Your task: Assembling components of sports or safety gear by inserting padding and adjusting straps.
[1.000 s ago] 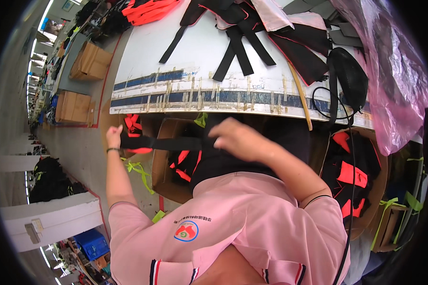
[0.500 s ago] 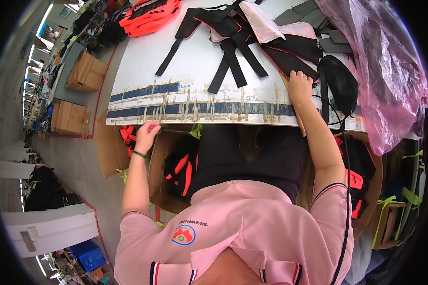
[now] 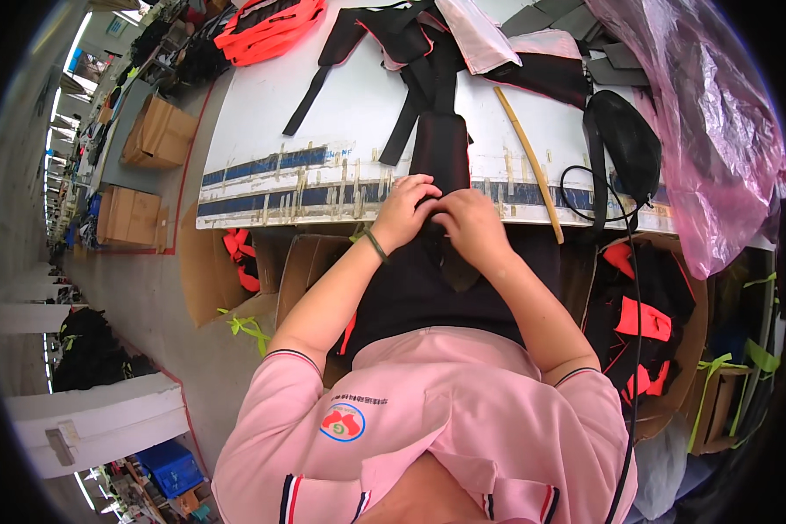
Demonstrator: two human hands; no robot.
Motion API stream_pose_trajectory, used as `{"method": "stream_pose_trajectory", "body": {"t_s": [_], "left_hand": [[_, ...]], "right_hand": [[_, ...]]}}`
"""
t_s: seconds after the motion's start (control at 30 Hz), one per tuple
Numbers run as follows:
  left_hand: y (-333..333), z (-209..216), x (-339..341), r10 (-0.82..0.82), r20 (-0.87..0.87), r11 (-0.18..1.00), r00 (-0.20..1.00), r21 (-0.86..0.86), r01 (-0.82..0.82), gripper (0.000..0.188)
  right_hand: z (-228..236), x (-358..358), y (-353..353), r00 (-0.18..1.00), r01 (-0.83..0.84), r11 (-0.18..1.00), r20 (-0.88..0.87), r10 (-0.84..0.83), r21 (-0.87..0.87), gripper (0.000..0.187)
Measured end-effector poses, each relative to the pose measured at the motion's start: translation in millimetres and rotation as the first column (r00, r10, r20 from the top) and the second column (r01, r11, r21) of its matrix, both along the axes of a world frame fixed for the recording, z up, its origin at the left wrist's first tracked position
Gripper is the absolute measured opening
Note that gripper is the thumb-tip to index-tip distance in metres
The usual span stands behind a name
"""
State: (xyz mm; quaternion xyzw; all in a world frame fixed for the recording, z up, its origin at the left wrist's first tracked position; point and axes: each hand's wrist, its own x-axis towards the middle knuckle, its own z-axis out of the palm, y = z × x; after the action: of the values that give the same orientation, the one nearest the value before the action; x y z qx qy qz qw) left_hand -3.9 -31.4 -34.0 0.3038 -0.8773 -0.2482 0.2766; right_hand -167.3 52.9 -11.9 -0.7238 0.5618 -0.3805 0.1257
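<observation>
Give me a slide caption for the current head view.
Left hand and right hand hold one end of a black fabric piece on a white table, tan stick at right.

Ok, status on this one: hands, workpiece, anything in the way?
Left hand, right hand close together at near end of black padded piece; grip unclear. Piece lies on white tabletop. Wooden stick off to the right, clear of both hands.

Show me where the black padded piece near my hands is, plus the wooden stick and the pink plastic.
Black padded piece [image 3: 441, 147]: head view, middle of its broad face.
Wooden stick [image 3: 530, 162]: head view, about halfway along it.
Pink plastic [image 3: 703, 131]: head view, its crumpled middle.
</observation>
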Motion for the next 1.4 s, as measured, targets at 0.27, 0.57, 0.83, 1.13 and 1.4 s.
{"method": "stream_pose_trajectory", "body": {"t_s": [0.27, 0.57, 0.83, 1.13, 1.4], "left_hand": [[27, -8, 10, -0.041, 0.166, 0.998, 0.985, 0.045, 0.034, 0.070], [38, -10, 1, 0.049, 0.118, 0.998, 0.992, -0.031, -0.046, 0.048], [42, -12, -7, 0.176, -0.133, 0.980, 0.975, -0.069, -0.186, 0.043], [41, -12, -4, 0.367, -0.252, 0.929, 0.895, 0.042, -0.369, 0.049], [40, -17, -5, 0.354, -0.346, 0.934, 0.869, 0.177, -0.310, 0.049]], "right_hand": [[-4, -4, 38, 0.978, 0.072, 0.992, -0.201, -0.050, 0.106, 0.048], [-31, 3, 20, 0.966, 0.177, 0.984, 0.196, -0.167, -0.036, 0.026], [-23, 6, 6, 0.904, 0.222, 0.964, 0.340, -0.261, 0.148, 0.039], [-10, 7, 1, 0.817, 0.342, 0.936, 0.465, -0.342, 0.087, 0.035], [-5, 11, -1, 0.753, 0.353, 0.935, 0.579, -0.312, 0.044, 0.032]]}}
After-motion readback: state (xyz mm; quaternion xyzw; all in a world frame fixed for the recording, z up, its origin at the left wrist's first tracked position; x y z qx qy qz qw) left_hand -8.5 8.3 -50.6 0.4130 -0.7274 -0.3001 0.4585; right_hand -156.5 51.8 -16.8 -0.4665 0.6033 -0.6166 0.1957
